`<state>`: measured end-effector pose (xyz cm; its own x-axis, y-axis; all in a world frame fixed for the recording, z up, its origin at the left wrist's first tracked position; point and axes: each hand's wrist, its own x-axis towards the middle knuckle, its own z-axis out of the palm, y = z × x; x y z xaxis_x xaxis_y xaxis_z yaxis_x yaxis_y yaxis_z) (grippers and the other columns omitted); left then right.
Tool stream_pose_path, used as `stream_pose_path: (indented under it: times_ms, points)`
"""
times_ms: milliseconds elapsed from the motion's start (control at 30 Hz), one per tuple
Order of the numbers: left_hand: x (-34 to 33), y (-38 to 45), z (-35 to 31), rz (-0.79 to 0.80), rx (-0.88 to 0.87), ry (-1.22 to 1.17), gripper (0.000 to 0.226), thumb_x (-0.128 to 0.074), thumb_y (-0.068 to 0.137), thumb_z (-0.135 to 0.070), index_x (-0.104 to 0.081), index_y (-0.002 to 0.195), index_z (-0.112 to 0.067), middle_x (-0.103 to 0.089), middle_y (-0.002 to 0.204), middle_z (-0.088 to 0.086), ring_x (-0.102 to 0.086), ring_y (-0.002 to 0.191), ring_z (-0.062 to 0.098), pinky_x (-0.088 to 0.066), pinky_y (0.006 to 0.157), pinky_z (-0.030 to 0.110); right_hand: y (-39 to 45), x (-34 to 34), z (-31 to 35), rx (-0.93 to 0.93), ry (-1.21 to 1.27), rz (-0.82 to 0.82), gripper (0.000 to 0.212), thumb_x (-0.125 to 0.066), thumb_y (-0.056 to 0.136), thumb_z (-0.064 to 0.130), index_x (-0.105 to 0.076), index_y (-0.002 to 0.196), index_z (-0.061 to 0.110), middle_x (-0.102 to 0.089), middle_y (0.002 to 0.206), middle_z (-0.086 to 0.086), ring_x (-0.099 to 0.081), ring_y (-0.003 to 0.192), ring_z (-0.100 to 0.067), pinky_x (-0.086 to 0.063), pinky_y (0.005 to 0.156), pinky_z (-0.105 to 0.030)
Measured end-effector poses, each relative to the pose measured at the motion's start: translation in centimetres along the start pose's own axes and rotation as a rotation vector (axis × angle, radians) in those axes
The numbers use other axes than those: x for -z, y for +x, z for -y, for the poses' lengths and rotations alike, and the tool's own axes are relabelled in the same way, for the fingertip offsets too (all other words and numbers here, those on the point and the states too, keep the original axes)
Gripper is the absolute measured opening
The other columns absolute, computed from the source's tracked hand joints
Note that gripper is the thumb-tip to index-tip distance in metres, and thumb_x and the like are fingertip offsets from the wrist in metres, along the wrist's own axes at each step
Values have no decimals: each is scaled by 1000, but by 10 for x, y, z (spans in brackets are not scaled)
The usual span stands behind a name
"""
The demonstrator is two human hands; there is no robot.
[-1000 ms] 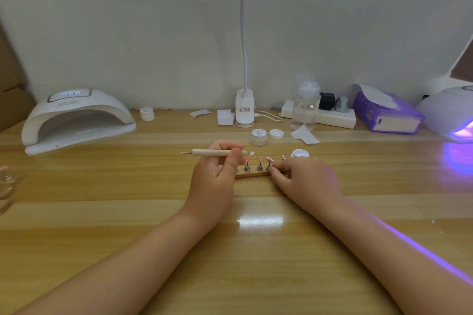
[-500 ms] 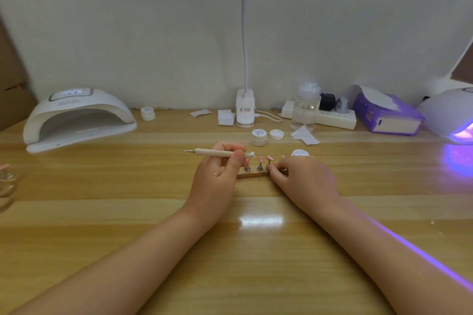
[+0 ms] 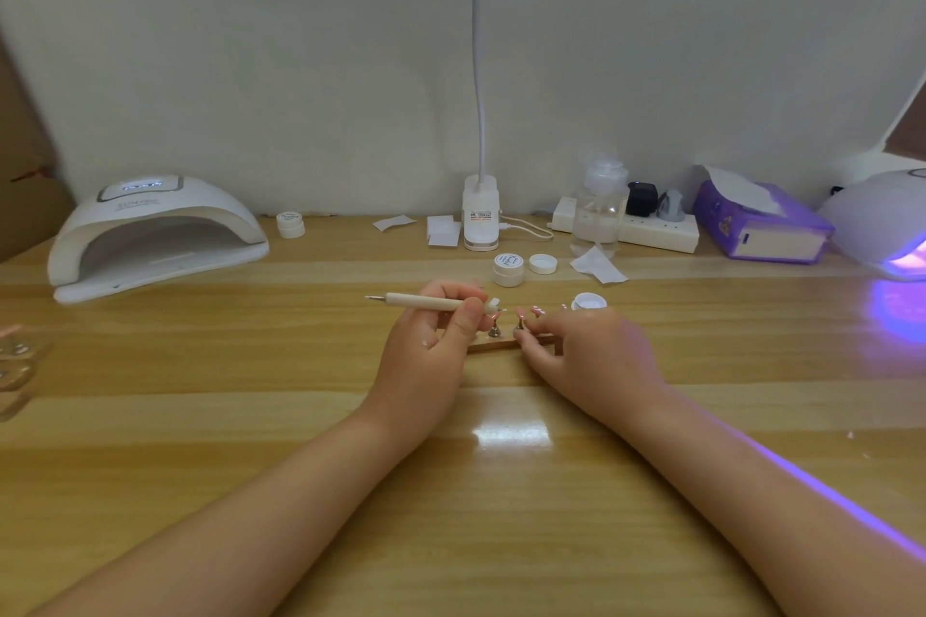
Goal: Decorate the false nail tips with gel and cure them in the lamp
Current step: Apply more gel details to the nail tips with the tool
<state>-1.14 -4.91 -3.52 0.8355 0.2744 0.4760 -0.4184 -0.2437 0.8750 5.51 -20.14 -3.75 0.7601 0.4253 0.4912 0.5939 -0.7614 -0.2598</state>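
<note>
A: At the middle of the counter (image 3: 250,416), what are the hands doing?

B: The left hand (image 3: 426,346) grips a pen (image 3: 426,302), fingers and thumb curled round its right end. The pen lies nearly level, its thin metal point sticking out to the left.

A: And the right hand (image 3: 591,356)?

B: Its fingertips pinch the right end of the holder (image 3: 493,345), a small wooden strip lying flat on the counter between the two hands.

A: Where are the nail tips (image 3: 521,313)?

B: On little metal stands (image 3: 494,331) upright on that holder, pinkish, just beside the pen's working end. How many there are I cannot tell; the hands cover part of the row.

A: The gel?

B: A closed white jar (image 3: 508,268) sits just behind the hands, a loose lid (image 3: 542,263) beside it, and an open pot (image 3: 589,302) is behind the right hand.

A: The lamps?

B: A white curing lamp (image 3: 155,236) stands far left, its mouth dark. A second lamp (image 3: 887,226) at the far right edge glows violet and throws light on the counter.

A: Anything else?

B: A desk light (image 3: 480,210) at the back, a clear bottle (image 3: 599,210), a power strip (image 3: 651,231), a purple tissue box (image 3: 761,226).
</note>
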Motion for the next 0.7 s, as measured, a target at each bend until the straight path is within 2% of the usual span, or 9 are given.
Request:
stream_pose_path:
  times_ms: [167, 333, 700]
  points:
    - [0, -1, 1, 17, -12, 28, 10, -53, 95, -17, -60, 90, -21, -67, 74, -13, -65, 79, 7, -51, 78, 24, 2, -1, 0, 10, 33, 24, 26, -50, 91, 43, -71, 100, 30, -69, 79, 5, -61, 80, -17, -41, 58, -27]
    - [0, -1, 0, 28, -20, 40, 9, -53, 94, -17, -60, 90, -19, -67, 74, -16, -65, 78, 5, -50, 76, 20, 3, -1, -4, 4, -30, 65, 33, -45, 94, 43, -72, 89, 25, -66, 71, 2, -58, 72, -18, -43, 56, -29]
    - [1, -1, -1, 56, -27, 44, 8, -52, 94, -18, -60, 91, -17, -67, 74, -15, -65, 78, 3, -48, 75, 17, 4, -2, -5, -34, -27, 42, 28, -52, 91, 42, -73, 87, 24, -67, 73, 3, -59, 73, -16, -47, 58, -30]
